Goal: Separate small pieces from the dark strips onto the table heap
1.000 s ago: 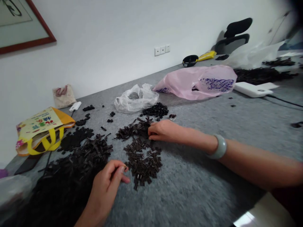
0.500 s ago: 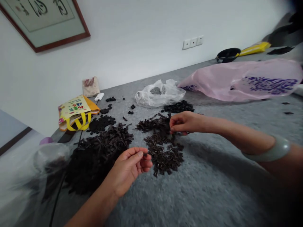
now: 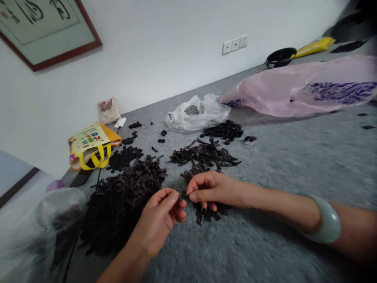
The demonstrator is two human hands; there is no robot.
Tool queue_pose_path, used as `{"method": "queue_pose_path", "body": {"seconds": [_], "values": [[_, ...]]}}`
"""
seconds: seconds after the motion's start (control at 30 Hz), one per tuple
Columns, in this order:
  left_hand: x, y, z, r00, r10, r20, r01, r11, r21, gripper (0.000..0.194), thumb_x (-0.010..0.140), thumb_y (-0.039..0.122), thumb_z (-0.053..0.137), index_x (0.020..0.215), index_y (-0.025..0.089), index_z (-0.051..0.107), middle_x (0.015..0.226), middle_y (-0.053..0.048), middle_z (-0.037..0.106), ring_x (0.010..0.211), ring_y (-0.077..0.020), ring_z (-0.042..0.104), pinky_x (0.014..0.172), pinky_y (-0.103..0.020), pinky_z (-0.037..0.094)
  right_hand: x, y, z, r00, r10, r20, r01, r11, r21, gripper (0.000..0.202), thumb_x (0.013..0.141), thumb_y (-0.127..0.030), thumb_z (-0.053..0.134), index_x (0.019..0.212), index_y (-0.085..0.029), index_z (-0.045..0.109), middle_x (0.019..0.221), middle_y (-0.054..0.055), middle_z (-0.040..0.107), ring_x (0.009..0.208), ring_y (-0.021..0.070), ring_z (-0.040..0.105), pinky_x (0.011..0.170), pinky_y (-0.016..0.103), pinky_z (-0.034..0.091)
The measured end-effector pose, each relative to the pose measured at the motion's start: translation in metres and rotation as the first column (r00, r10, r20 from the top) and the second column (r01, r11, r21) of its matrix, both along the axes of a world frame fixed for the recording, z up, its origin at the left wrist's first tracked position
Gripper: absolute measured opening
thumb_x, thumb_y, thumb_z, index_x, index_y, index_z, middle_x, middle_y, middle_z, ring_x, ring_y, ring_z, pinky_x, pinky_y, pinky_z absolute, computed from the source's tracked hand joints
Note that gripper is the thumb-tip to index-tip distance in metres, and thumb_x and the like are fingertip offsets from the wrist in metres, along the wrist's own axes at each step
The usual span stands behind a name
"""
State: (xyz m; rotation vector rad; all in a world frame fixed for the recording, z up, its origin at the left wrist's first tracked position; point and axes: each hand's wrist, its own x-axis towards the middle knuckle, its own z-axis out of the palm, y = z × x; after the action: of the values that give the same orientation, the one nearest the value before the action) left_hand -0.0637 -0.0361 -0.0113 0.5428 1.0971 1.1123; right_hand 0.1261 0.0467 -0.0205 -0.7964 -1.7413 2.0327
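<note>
My left hand is closed in a pinch, with a small dark buckle-like piece between thumb and forefinger. Just to its right, my right hand is also pinched. Something dark shows at its fingertips, too small to make out. The fingertips of both hands are close together. Beneath my right hand lies a pile of small dark looped pieces, partly hidden by it. Beyond are loose dark flat strips. A large heap of dark strap pieces lies left of my left hand.
Black round pieces lie beside a clear plastic bag; more black pieces lie by a yellow-handled bag. A pink bag stretches along the right. A black bowl-like container stands by the wall. Clear plastic covers the left.
My right hand has come from the strip pile back toward me and left, up to my left hand. My left hand keeps its pinch. The view has shifted slightly.
</note>
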Motion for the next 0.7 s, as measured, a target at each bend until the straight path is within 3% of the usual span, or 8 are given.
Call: {"method": "queue_pose_path", "body": {"seconds": [0.37, 0.5, 0.7], "values": [[0.007, 0.003, -0.003, 0.995, 0.001, -0.096, 0.001, 1.000, 0.022, 0.034, 0.069, 0.038, 0.088, 0.080, 0.015, 0.064, 0.073, -0.001, 0.068, 0.061, -0.0100, 0.062, 0.059, -0.021, 0.048, 0.008, 0.000, 0.012, 1.000, -0.027, -0.003, 0.027, 1.000, 0.014, 0.025, 0.077, -0.039, 0.073, 0.078, -0.016, 0.064, 0.053, -0.007, 0.052, 0.043, 0.0046, 0.042, 0.037, 0.014, 0.037], [0.009, 0.002, -0.003, 0.994, -0.023, -0.103, 0.026, 0.999, 0.024, 0.033, 0.069, 0.037, 0.087, 0.078, 0.015, 0.064, 0.073, -0.001, 0.067, 0.060, -0.0100, 0.061, 0.059, -0.021, 0.048, 0.005, -0.001, 0.009, 0.998, -0.029, 0.055, 0.024, 0.996, 0.082, 0.018, 0.079, -0.034, 0.068, 0.079, -0.016, 0.064, 0.053, -0.007, 0.052, 0.043, 0.0054, 0.043, 0.037, 0.015, 0.035], [0.010, 0.001, -0.004, 0.996, -0.022, -0.090, 0.025, 0.999, 0.026, 0.032, 0.069, 0.037, 0.087, 0.079, 0.016, 0.065, 0.073, -0.001, 0.068, 0.061, -0.0104, 0.063, 0.059, -0.021, 0.048, -0.001, -0.004, 0.004, 0.988, -0.135, 0.076, 0.112, 0.962, 0.248, 0.011, 0.078, -0.025, 0.065, 0.073, -0.016, 0.062, 0.056, -0.006, 0.053, 0.047, 0.0062, 0.045, 0.044, 0.018, 0.034]]}}
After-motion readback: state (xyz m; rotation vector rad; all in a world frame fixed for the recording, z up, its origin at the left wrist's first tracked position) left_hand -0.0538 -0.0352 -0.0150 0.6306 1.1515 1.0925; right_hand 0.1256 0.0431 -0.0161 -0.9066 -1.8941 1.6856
